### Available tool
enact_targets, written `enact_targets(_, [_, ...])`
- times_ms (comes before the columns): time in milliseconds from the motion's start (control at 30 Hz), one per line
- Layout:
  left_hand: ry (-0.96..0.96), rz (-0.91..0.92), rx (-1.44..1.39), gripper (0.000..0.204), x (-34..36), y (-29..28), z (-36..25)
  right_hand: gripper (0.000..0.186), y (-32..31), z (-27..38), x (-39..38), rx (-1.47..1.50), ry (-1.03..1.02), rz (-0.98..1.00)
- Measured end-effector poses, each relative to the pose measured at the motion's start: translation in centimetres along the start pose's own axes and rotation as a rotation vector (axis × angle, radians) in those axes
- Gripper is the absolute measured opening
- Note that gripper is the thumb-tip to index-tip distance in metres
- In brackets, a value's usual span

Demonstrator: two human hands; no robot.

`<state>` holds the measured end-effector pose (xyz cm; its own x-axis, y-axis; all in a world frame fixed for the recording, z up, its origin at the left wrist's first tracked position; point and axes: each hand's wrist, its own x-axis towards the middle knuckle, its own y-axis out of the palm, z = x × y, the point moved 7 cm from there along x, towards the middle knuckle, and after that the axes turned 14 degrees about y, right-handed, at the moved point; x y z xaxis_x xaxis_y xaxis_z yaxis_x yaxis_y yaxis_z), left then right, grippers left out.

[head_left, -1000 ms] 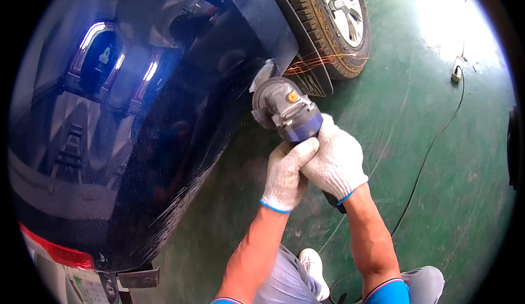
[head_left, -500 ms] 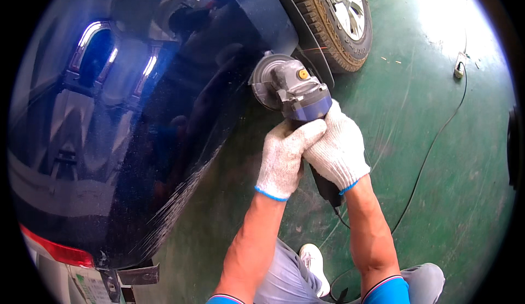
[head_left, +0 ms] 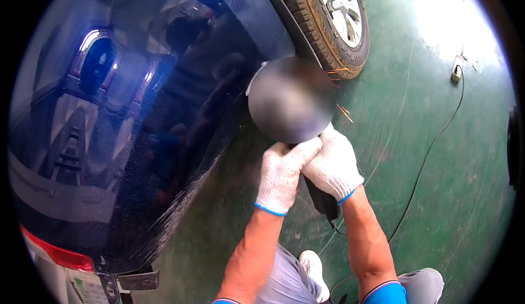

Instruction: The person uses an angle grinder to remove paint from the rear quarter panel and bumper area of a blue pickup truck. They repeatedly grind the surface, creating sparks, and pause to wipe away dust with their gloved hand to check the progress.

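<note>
My left hand (head_left: 281, 178) and my right hand (head_left: 332, 164), both in white knitted gloves, are closed together round an angle grinder (head_left: 322, 200). Its head is an indistinct blur beside the lower edge of a dark blue car bumper (head_left: 164, 96), so I cannot make out whether the disc touches it. A pale, bare patch (head_left: 249, 88) shows at the left of the blur. Orange sparks (head_left: 344, 112) fly out to the right of the grinder. Long pale scrapes (head_left: 180, 205) run along the bumper's lower edge.
A tyre with a silver wheel (head_left: 340, 8) stands beyond the bumper. The green floor (head_left: 437, 183) carries a power cord (head_left: 437, 140) leading to a socket strip (head_left: 458, 68) at the right. My white shoe (head_left: 311, 265) is below; a red tail light (head_left: 60, 252) is lower left.
The grinder rose between the first two frames and has since dropped a little toward me, both hands still on it. Its head is now blurred and sparks spray farther down on the right.
</note>
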<state>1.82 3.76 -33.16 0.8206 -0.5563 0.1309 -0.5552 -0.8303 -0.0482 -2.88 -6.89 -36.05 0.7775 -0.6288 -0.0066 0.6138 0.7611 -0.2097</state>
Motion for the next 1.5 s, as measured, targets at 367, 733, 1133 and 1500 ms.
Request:
enact_targets(367, [0.099, 0.035, 0.013, 0.041, 1.0, 0.3, -2.1, 0.043, -1.6, 2.6, 0.2, 0.045, -0.057, -0.075])
enact_targets(733, [0.0, 0.007, -0.046, 0.04, 0.9, 1.2, -1.6, 0.044, -1.8, 1.9, 0.2, 0.025, 0.03, -0.059])
enact_targets(1133, [-0.059, 0.099, -0.01, 0.044, -1.0, 1.7, 0.3, 0.046, -2.2, -0.7, -1.5, 0.051, 0.144, -0.032])
enact_targets(1500, [-0.053, -0.008, -0.33, 0.034, -2.0, -0.7, 1.4, 0.049, -0.2, 0.8, -2.7, -0.062, 0.052, -0.098])
